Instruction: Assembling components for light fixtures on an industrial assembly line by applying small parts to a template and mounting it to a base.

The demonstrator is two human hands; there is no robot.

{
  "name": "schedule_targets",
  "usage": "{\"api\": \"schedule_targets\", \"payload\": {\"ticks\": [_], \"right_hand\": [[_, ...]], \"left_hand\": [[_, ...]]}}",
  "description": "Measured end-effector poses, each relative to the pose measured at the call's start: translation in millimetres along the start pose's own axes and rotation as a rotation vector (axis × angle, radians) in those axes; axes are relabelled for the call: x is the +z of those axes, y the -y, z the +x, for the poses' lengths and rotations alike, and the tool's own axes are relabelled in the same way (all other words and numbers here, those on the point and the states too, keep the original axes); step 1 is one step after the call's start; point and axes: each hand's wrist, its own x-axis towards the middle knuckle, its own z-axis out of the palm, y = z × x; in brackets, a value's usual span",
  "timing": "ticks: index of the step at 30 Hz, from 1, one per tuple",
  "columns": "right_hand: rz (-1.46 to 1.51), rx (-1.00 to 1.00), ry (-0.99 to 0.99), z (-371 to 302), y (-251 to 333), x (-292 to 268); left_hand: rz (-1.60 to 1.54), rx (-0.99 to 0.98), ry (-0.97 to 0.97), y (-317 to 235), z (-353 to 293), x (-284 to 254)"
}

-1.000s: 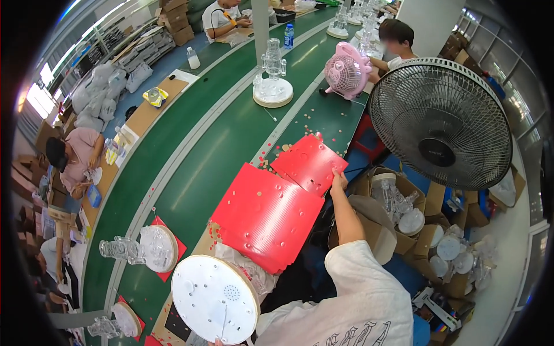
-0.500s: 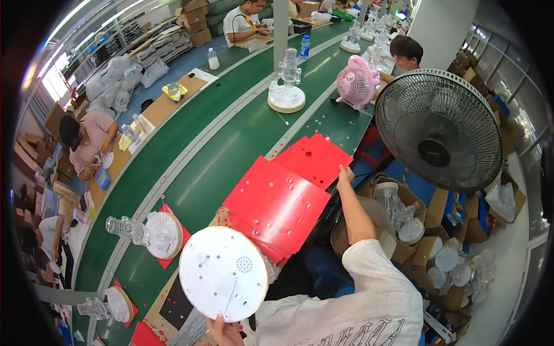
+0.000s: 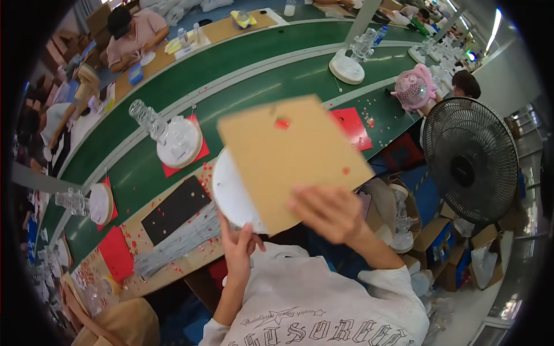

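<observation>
My left hand (image 3: 238, 245) grips the lower edge of a white round base (image 3: 235, 199), thumb and fingers closed on its rim. A tan sheet (image 3: 288, 153) with small holes, red showing at two of them, covers much of that base. My right hand (image 3: 329, 213), blurred by motion, holds the near edge of the sheet, fingers across its face. Whether the sheet touches the base cannot be told. Left of the base, a round base with a clear bottle-shaped piece (image 3: 148, 120) stands on a red sheet (image 3: 199, 151).
A black sheet (image 3: 176, 210), a bundle of grey strips (image 3: 179, 242) and a red sheet (image 3: 117, 252) lie at left among red dots. The green conveyor (image 3: 254, 104) curves beyond. A large black fan (image 3: 470, 161) and open cartons (image 3: 433, 236) stand at right. Other people sit nearby.
My view has swung left. My right hand has come from the far red sheets back to the white base, now with the tan sheet. My left hand still holds the base.
</observation>
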Motion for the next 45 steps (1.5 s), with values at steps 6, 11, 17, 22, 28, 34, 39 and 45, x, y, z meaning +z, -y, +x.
{"api": "schedule_targets", "payload": {"ticks": [6,11,17,22,28,34,39,45], "right_hand": [[0.265,0.089,0.089,-19.6,40.9,15.5],[0.265,0.144,0.098,-20.5,64.3,23.5],[0.308,0.207,0.154,-19.5,71.6,21.5],[0.334,0.158,0.177,-15.9,54.5,27.9],[0.342,0.289,0.234,-9.5,24.7,7.3],[0.759,1.006,0.088,-52.9,-10.8,13.8],[0.832,1.074,-0.036,-57.4,10.5,25.6],[0.811,1.101,-0.115,-53.7,11.6,27.0]], "left_hand": [[-0.088,0.003,-0.031,8.2,-3.3,0.7],[-0.305,0.125,-0.115,19.6,-0.2,3.4],[-0.131,0.055,-0.002,3.2,-12.2,2.3],[-0.062,0.037,-0.009,-6.8,-4.6,8.3],[-0.062,0.035,-0.069,-9.3,-3.7,12.6],[-0.091,0.041,-0.116,22.7,-3.3,-1.5],[-0.015,-0.076,-0.157,-1.3,-9.4,3.4],[0.12,-0.202,-0.15,-20.3,-7.5,9.8]]}}
